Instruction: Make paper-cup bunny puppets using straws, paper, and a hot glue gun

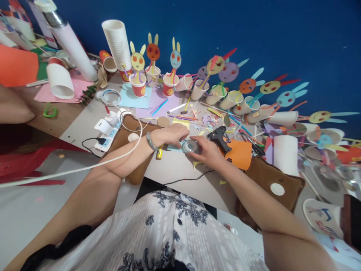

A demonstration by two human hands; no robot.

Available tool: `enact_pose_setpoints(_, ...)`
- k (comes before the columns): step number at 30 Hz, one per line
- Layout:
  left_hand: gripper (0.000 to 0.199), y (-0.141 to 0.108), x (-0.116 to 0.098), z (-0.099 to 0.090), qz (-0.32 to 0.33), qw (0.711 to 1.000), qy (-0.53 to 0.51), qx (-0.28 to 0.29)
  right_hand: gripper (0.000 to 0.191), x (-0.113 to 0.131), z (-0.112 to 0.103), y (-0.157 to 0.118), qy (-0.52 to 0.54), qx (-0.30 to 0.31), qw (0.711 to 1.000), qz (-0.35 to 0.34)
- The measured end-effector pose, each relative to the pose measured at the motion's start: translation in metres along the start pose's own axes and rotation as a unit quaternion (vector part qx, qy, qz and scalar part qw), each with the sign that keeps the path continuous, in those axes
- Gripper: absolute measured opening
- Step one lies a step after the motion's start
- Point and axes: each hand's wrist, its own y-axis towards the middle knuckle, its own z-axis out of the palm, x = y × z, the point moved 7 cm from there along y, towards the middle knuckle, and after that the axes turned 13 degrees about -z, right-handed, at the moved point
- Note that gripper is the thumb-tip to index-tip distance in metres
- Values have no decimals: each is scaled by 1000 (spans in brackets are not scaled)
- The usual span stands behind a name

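Note:
My right hand (pixel 208 151) grips a small round clear object, which looks like a roll of tape (pixel 190 146), between thumb and fingers at the middle of the table. Close against its left side is my left hand (pixel 172 134), fingers curled down; whatever they may pinch is hidden. A piece of light blue paper (pixel 172 148) lies partly under that hand. Just right of my right hand rests a black glue gun (pixel 220 138) beside orange paper (pixel 240 153). A yellow tube-like item (pixel 159 153) lies below my left wrist.
Paper-cup figures with rabbit-eared faces (pixel 175 59) line the back. A cup stack (pixel 117 45) and a flask (pixel 73 49) stand at left. A white cable (pixel 84 171) crosses my left forearm near a power strip (pixel 109 137). Another person's arm (pixel 14 106) is at far left.

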Motion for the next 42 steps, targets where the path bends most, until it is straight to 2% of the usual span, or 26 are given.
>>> enact_pose_setpoints(8,21,0,-1,-2,-10,1000,12,1,49,0,6,1,-40,-16,999,-16)
enact_pose_setpoints(14,22,0,0,0,-17,1000,24,5,53,-9,6,-2,-48,-20,999,5)
enact_pose_setpoints(19,25,0,0,0,-22,999,36,18,62,-13,2,-3,1,-14,1000,0)
enact_pose_setpoints(25,26,-2,-2,-1,-35,997,53,42,52,-20,-4,-6,70,-10,997,31)
enact_pose_setpoints(33,25,-4,-3,-3,-38,997,56,48,54,-11,0,-9,-15,-14,1000,8)
enact_pose_setpoints(42,23,-4,2,4,-39,997,13,63,60,-19,-1,-22,4,-47,998,41)
